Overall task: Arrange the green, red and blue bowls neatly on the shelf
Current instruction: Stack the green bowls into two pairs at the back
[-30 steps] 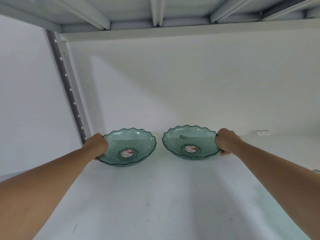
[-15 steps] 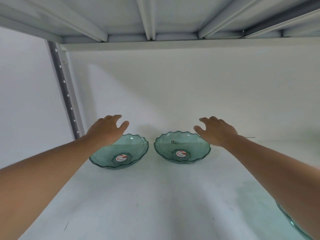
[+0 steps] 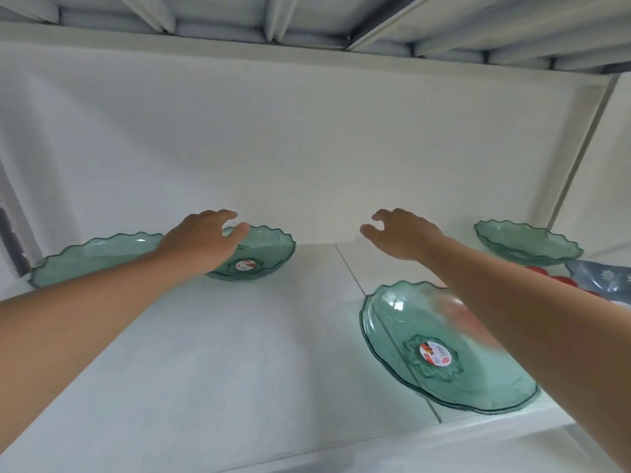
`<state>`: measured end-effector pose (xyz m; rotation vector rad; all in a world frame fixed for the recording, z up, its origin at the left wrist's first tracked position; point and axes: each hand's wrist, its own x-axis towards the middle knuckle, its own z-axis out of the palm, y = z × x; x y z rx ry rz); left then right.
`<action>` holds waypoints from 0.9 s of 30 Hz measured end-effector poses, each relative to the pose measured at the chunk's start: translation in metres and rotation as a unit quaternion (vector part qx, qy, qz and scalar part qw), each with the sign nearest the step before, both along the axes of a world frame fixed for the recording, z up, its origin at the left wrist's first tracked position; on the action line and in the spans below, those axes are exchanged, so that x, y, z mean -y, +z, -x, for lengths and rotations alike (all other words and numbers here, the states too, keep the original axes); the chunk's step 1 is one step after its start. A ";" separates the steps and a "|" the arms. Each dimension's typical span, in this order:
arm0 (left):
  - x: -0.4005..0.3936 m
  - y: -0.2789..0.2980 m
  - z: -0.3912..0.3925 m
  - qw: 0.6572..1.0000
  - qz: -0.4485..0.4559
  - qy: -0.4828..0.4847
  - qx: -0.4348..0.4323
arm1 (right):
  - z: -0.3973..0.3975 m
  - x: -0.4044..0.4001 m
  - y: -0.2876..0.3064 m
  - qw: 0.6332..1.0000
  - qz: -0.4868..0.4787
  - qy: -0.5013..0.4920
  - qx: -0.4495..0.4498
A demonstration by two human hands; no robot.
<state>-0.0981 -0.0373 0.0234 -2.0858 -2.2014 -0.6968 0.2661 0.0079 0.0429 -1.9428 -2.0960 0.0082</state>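
Two clear green scalloped bowls stand side by side at the back left of the white shelf (image 3: pixel 211 353): one at the far left (image 3: pixel 92 257), one beside it (image 3: pixel 263 257) with a red sticker. My left hand (image 3: pixel 201 244) hovers open above these two, holding nothing. My right hand (image 3: pixel 403 237) hangs open over bare shelf near the back wall. Under my right forearm, at the front right edge, lies a third green bowl (image 3: pixel 426 346). A fourth green bowl (image 3: pixel 526 242) sits at the back right. Red bowls (image 3: pixel 563 279) and a blue flowered bowl (image 3: pixel 604 278) show partly at the right edge.
The shelf above (image 3: pixel 307 25) has metal ribs close overhead. A white upright (image 3: pixel 580 148) stands at the right, a dark perforated post (image 3: pixel 10 240) at the left. A seam (image 3: pixel 348 268) runs front to back across the shelf boards.
Both hands let go of the two left bowls and lifted open. The view has swung right, bringing the right-hand green, red and blue bowls into sight.
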 end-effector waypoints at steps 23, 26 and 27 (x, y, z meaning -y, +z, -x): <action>0.004 -0.011 -0.248 0.970 0.125 -0.206 0.035 | -0.202 0.122 -0.006 0.993 0.002 -0.120 0.012; 0.002 -0.019 -0.271 0.963 0.163 -0.216 0.001 | -0.227 0.118 -0.008 0.993 0.001 -0.114 0.019; 0.001 -0.022 -0.277 0.959 0.180 -0.219 -0.016 | -0.236 0.116 -0.009 0.993 -0.002 -0.112 0.025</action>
